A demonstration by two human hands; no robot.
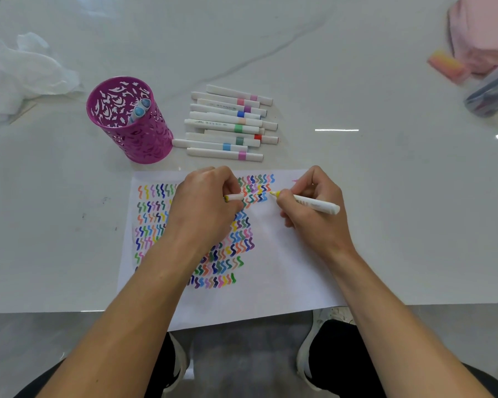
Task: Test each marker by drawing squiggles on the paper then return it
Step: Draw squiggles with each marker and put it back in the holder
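A white paper sheet (282, 262) lies at the table's near edge, covered on its left and middle with rows of coloured squiggles. My right hand (311, 214) grips an uncapped yellow marker (314, 203), its tip touching the paper beside the upper rows. My left hand (207, 205) rests on the paper and pinches the marker's white cap (234, 197). Several capped white markers (227, 124) with coloured bands lie in a pile behind the paper. A purple perforated pen cup (133, 130) stands to their left with two blue-capped markers (140, 110) inside.
Crumpled white plastic (23, 73) lies at the far left of the white marble table (385, 168). A clear container (492, 93), a pink-yellow block (447, 66) and pink cloth (483, 33) sit at the far right. The paper overhangs the table edge above my knees.
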